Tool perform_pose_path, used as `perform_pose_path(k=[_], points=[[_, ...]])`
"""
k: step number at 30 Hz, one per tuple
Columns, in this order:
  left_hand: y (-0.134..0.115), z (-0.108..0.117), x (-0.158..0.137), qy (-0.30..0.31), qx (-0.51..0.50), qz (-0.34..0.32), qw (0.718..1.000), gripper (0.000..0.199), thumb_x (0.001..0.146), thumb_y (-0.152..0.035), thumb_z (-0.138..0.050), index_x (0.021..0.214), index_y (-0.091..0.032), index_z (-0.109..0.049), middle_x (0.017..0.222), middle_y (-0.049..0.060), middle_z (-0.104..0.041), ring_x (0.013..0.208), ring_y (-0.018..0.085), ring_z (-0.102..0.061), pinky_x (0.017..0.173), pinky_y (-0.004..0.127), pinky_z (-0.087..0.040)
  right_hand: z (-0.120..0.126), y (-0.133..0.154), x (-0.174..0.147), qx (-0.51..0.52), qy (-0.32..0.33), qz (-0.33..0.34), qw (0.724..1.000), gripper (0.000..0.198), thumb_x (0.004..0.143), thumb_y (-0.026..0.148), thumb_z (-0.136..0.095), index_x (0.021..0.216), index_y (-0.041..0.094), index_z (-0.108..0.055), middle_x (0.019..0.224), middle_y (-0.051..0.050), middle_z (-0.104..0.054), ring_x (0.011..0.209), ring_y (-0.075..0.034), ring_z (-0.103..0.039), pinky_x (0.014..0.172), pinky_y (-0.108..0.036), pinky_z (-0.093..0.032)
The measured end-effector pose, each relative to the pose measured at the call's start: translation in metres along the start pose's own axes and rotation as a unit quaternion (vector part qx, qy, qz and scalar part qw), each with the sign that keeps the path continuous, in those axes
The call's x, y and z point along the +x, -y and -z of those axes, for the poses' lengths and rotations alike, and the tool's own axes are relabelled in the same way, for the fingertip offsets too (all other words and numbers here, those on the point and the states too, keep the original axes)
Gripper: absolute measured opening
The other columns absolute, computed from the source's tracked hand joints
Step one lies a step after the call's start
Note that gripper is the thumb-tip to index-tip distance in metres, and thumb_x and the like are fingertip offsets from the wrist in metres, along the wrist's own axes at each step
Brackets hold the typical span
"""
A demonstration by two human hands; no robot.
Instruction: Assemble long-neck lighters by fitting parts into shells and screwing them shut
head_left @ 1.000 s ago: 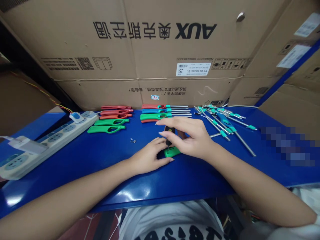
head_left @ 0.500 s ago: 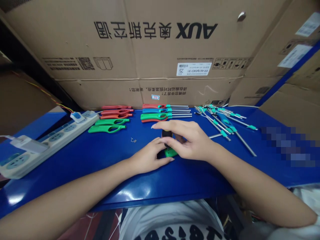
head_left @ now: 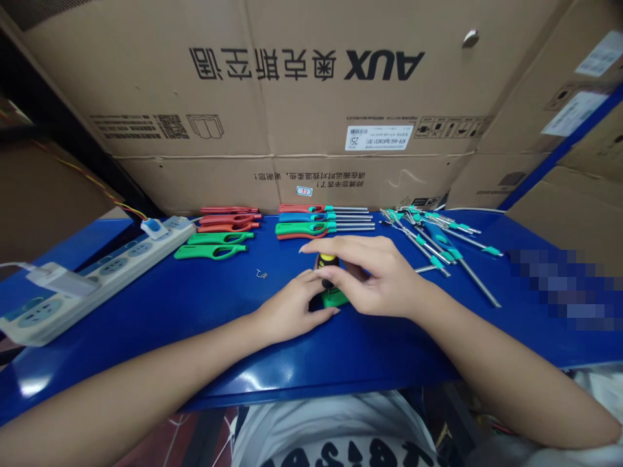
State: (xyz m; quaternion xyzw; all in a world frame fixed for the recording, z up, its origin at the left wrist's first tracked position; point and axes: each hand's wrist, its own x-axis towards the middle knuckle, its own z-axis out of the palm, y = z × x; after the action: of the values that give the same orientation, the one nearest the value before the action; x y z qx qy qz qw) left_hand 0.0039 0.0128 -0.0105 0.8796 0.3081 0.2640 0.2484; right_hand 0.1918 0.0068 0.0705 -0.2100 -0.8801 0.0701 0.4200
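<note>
The right hand [head_left: 379, 279] is pinching a small screwdriver [head_left: 327, 264] with a black and yellow handle, its fingers [head_left: 335, 275] closed around it, while the left hand [head_left: 292, 308] is pressing a green plastic piece [head_left: 335, 298] onto the blue tabletop [head_left: 195, 305], its fingers together and curled on it just below the tool. I am judging that the tip could be slipping off, because the green piece is small and mostly hidden under both hands; then it could be sliding toward the metal rods [head_left: 438, 240] lying beyond the right fingers.
</note>
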Motion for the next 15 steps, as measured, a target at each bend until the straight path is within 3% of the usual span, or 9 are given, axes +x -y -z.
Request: perform_pose_path(k=[6, 9, 11, 15], points=[[-0.009, 0.005, 0.001, 0.010, 0.049, 0.019, 0.999, 0.028, 0.088, -0.022, -0.069, 0.115, -0.017, -0.066, 0.116, 0.010, -0.067, 0.111, 0.028, -0.063, 0.099, 0.042, -0.053, 0.006, -0.003, 0.000, -0.125, -0.036, 0.023, 0.991, 0.020, 0.095, 0.038, -0.063, 0.098, 0.018, -0.069, 0.086, -0.003, -0.076, 0.065, -0.013, -0.068, 0.060, -0.024, -0.049], [-0.005, 0.018, 0.003, 0.023, 0.108, 0.030, 0.993, 0.034, 0.088, -0.021, -0.068, 0.122, -0.017, -0.066, 0.109, 0.011, -0.068, 0.107, 0.027, -0.064, 0.097, 0.041, -0.053, 0.022, -0.016, -0.002, -0.162, -0.112, -0.055, 0.979, 0.021, 0.095, 0.042, -0.063, 0.099, 0.022, -0.069, 0.083, -0.001, -0.075, 0.056, -0.012, -0.062, 0.059, -0.025, -0.049], [0.005, 0.029, 0.005, 0.014, 0.135, 0.045, 0.990, 0.035, 0.088, -0.019, -0.067, 0.122, -0.015, -0.066, 0.111, 0.012, -0.068, 0.108, 0.028, -0.064, 0.098, 0.042, -0.053, 0.036, -0.029, -0.005, -0.227, -0.149, -0.109, 0.956, 0.024, 0.094, 0.045, -0.061, 0.097, 0.022, -0.069, 0.082, -0.002, -0.073, 0.057, -0.014, -0.062, 0.061, -0.027, -0.049], [0.031, 0.050, 0.010, -0.001, 0.187, 0.076, 0.979, 0.033, 0.086, -0.018, -0.066, 0.119, -0.016, -0.069, 0.117, 0.012, -0.071, 0.110, 0.028, -0.067, 0.100, 0.042, -0.053, 0.058, -0.061, -0.016, -0.344, -0.101, -0.179, 0.916, 0.024, 0.094, 0.043, -0.059, 0.100, 0.021, -0.067, 0.088, -0.008, -0.075, 0.072, -0.023, -0.068, 0.066, -0.032, -0.048]])
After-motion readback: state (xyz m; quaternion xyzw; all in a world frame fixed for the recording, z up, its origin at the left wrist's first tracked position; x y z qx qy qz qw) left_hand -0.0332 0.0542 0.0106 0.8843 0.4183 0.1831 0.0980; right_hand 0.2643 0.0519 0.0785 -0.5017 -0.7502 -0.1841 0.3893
